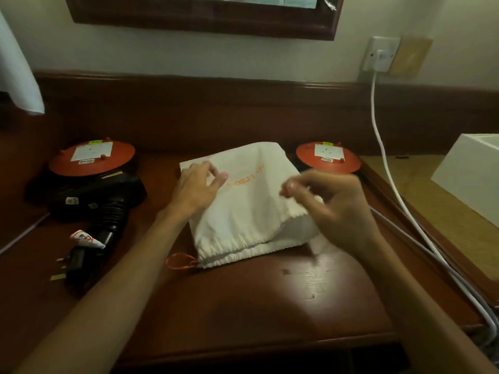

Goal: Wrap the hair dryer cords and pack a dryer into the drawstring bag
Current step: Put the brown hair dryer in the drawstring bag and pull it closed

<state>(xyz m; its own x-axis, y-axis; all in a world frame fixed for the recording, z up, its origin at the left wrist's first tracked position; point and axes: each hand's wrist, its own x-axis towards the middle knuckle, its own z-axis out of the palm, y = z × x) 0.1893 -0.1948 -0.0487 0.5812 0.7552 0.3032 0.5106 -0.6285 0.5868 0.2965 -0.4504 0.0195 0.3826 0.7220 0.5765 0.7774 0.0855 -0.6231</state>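
- Drawstring bag point(251, 201), white with orange lettering, lies in the middle of the wooden desk point(243, 306), its gathered mouth turned toward the person and partly gaping on the right side.
- An orange drawstring loop point(179, 261) trails out of the bag's near left corner onto the desk, slack and not pulled.
- The right hand point(329, 209) hovers over the bag's right edge by the mouth; its fingers are curled with thumb and forefinger close together, but motion blur hides whether they pinch the cloth, so this cannot be told.
- The left hand point(197, 184) rests on the bag's upper left part with fingers spread and fairly straight, probably steadying the bag so the mouth can be worked open.
- The bag looks bulged, so a dryer may be inside; this cannot be confirmed.
- To the left, well apart from the bag, lies a black hair dryer point(105, 201) with its plug point(67, 268) near the desk edge and a small white tag point(86, 238) on the cord end.
- A white cable point(388, 168) runs down the right side from the wall socket point(380, 54); it is near the right forearm and could snag.
- Farther back stand two red round discs point(93, 157) point(328, 157), one at each side of the bag, against the raised back of the desk.
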